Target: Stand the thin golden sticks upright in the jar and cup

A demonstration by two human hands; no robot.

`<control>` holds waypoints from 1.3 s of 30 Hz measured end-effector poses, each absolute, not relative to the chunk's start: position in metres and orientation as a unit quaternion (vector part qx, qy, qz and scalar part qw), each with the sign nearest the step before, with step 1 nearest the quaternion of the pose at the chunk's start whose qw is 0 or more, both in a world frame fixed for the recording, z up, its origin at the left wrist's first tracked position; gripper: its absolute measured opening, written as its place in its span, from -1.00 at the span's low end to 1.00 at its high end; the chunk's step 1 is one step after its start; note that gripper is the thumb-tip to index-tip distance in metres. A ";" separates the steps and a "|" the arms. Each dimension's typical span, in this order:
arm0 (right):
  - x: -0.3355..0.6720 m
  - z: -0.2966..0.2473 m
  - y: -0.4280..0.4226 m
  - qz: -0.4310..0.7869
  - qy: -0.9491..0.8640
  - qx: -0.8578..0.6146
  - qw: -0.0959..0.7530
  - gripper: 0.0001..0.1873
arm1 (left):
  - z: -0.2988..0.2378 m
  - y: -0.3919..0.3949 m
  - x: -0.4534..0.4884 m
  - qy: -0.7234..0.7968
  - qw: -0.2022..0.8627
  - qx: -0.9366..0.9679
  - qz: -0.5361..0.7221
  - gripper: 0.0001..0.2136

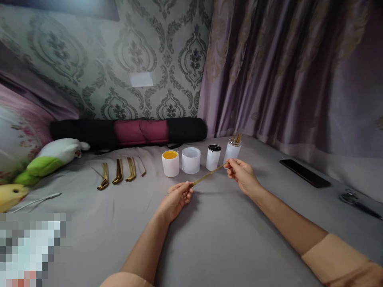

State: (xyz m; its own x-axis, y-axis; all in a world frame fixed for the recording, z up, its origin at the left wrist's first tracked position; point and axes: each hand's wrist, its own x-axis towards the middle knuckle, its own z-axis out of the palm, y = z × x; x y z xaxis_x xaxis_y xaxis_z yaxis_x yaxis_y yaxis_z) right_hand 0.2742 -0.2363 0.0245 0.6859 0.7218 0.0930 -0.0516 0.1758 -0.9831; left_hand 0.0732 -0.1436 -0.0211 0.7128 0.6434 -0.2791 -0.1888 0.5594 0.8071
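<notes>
A thin gold-brown strip point(210, 173) is stretched between my two hands above the grey sheet. My left hand point(178, 196) pinches its near, lower end. The far, upper end is held between the fingertips of my right hand point(241, 174). Just behind it stands a white container point(232, 151) with several thin brownish sticks poking out of the top. Beside that is a narrow white can point(212, 160) with a dark top. Further left are a plain white tub point(191, 162) and a white tub with yellow inside point(170, 166).
On the left lie bundles of bent gold-brown strips point(117, 173) and one single strip point(141, 166). Plush toys point(52, 157) and a white cable point(38, 200) are further left. A black and maroon roll point(140, 132) lies along the wall. A phone point(305, 173) rests at right.
</notes>
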 end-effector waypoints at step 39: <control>0.388 0.151 -0.267 -0.050 -0.236 -0.642 0.728 -0.88 | -0.024 -0.128 0.062 0.255 0.892 0.244 0.284 -0.90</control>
State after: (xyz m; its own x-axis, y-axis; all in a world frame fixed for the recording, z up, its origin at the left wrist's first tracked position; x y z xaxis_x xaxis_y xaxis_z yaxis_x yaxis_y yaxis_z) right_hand 0.3880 -0.2669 0.1509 0.8839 0.2307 0.4068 0.3750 0.1704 -0.9112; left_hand 0.0621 -0.1277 -0.0242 0.7089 0.6305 -0.3162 -0.3818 0.7200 0.5795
